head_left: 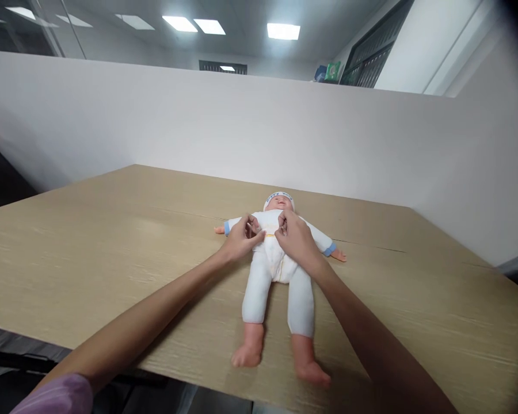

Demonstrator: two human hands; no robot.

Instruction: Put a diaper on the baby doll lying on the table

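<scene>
Touching the doll's diaper: left fingers, right fingers (both nearly closed); grip unclear.

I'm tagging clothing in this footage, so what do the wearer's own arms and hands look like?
The left arm has a mauve sleeve with paler streaks, and is bare below its hem. No sleeve shows on the visible part of the right arm. The left hand and right hand are ungloved.

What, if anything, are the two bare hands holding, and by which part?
The left hand and right hand are at the front waist of the white diaper on the white-suited doll; whether either grips it cannot be told.
</scene>
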